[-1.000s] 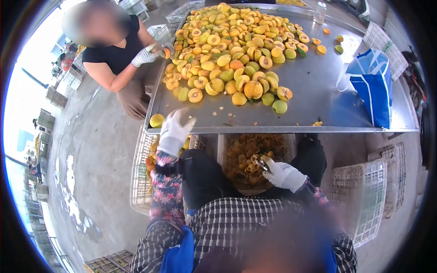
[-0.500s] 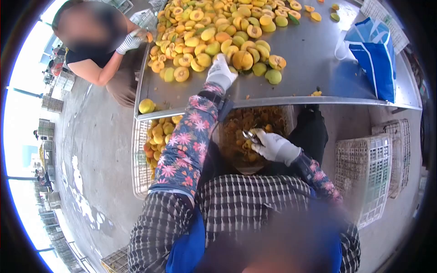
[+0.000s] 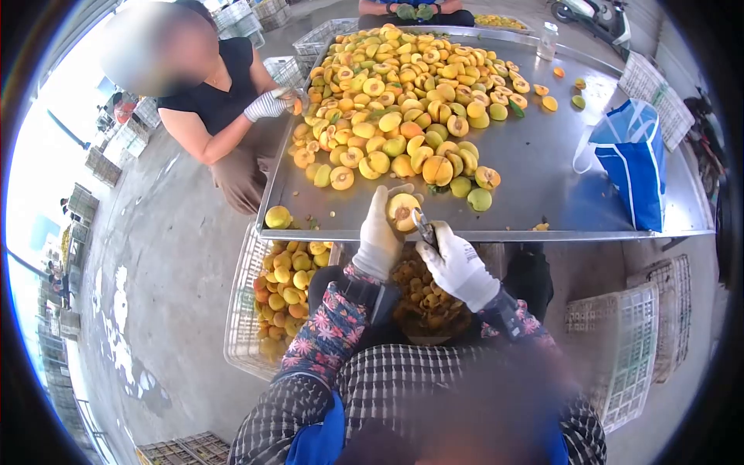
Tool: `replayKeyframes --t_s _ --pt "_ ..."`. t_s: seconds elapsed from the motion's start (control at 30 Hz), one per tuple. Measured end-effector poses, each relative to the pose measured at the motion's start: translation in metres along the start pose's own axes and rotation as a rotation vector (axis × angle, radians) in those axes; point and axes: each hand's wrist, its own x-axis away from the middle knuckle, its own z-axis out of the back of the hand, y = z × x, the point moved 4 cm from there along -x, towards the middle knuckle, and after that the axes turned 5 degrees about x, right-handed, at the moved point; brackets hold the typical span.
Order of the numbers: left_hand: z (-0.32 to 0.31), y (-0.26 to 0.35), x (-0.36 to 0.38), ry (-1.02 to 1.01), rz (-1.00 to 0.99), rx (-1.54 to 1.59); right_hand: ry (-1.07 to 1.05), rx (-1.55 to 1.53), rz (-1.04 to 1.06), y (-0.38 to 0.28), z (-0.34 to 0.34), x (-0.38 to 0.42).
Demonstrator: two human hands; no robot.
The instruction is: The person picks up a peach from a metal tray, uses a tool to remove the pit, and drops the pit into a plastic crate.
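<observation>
In my gloved left hand (image 3: 380, 236) is a yellow peach half (image 3: 402, 211), its cut face up, just above the table's near edge. My gloved right hand (image 3: 459, 267) grips a small metal pitting tool (image 3: 424, 228), whose tip is right at the right side of that cut face. Ahead of both hands, a large heap of halved yellow peaches (image 3: 403, 101) covers much of the metal table (image 3: 535, 186). Below the hands, between my knees, a container (image 3: 426, 302) holds fruit scraps.
A crate of peach halves (image 3: 287, 287) stands at lower left. One peach (image 3: 277, 217) lies at the table's left corner. A blue bag (image 3: 632, 170) and a jar (image 3: 547, 41) are on the table. White crates (image 3: 612, 341) stand at right. A co-worker (image 3: 221, 101) works at left.
My left hand has drawn back from the heap and now holds a peach half. My right hand has risen from over the scrap container, bringing the tool to the fruit. The view has tilted up.
</observation>
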Motion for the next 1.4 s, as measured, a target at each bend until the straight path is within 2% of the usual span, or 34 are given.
replayKeyframes --t_s 0.1,0.23,0.33,0.43,0.53,0.6,0.67,0.7,0.77,0.8,0.83,0.93,0.97,1.07,1.1,1.13,1.27,1.3,1.33,1.4 --pt "-0.010 -0.002 0.011 0.032 -0.116 -0.044 0.108 0.089 0.016 -0.012 -0.009 -0.005" --pt "-0.020 -0.001 0.024 0.030 -0.301 -0.248 0.057 0.147 -0.048 -0.008 -0.019 0.000" --pt "-0.026 -0.010 0.028 0.038 -0.292 -0.067 0.047 0.078 -0.035 -0.001 -0.026 0.002" --pt "-0.027 -0.012 0.028 0.043 -0.302 -0.013 0.048 0.061 -0.006 -0.002 -0.025 0.002" --pt "-0.023 -0.012 0.028 0.037 -0.234 0.000 -0.036 0.172 -0.029 0.001 -0.024 0.003" --pt "-0.012 -0.016 0.023 0.008 -0.244 -0.037 0.004 0.133 0.028 0.006 -0.029 0.007" --pt "-0.016 -0.009 0.031 0.042 -0.225 -0.068 -0.008 0.063 0.032 0.010 -0.034 0.010" --pt "-0.019 -0.009 0.033 0.082 -0.210 -0.045 -0.145 0.115 -0.108 0.006 -0.031 0.007" --pt "-0.012 -0.016 0.034 0.170 -0.203 0.009 -0.172 0.223 -0.068 0.013 -0.035 0.009" --pt "-0.012 -0.014 0.028 0.189 -0.216 0.036 -0.165 0.289 -0.030 0.017 -0.033 0.002" --pt "-0.009 -0.016 0.025 0.209 -0.114 0.103 -0.138 0.290 0.019 0.018 -0.031 0.001" --pt "-0.018 -0.011 0.031 0.182 -0.073 0.207 -0.057 0.047 0.018 0.014 -0.016 -0.001" --pt "-0.013 -0.012 0.027 0.195 -0.094 0.221 0.068 -0.046 0.001 0.006 -0.009 -0.002" --pt "-0.011 -0.012 0.027 0.132 -0.111 0.188 0.178 -0.057 -0.018 -0.008 0.002 -0.010" --pt "-0.007 -0.017 0.026 0.104 -0.109 0.096 0.200 0.036 0.033 -0.013 0.006 -0.012" --pt "-0.012 -0.020 0.024 0.073 -0.049 0.179 0.151 0.132 0.076 -0.017 0.009 -0.015" --pt "-0.006 -0.019 0.027 0.115 -0.068 0.122 0.040 0.006 0.008 0.004 -0.009 -0.028" --pt "-0.012 -0.016 0.029 0.045 -0.042 0.200 0.021 0.060 -0.015 -0.007 -0.002 -0.030" --pt "-0.014 -0.016 0.029 -0.069 -0.001 0.328 0.113 0.047 0.066 -0.005 -0.005 -0.030" --pt "-0.013 -0.016 0.038 -0.084 -0.006 0.137 0.101 0.057 -0.068 0.014 -0.004 -0.028"
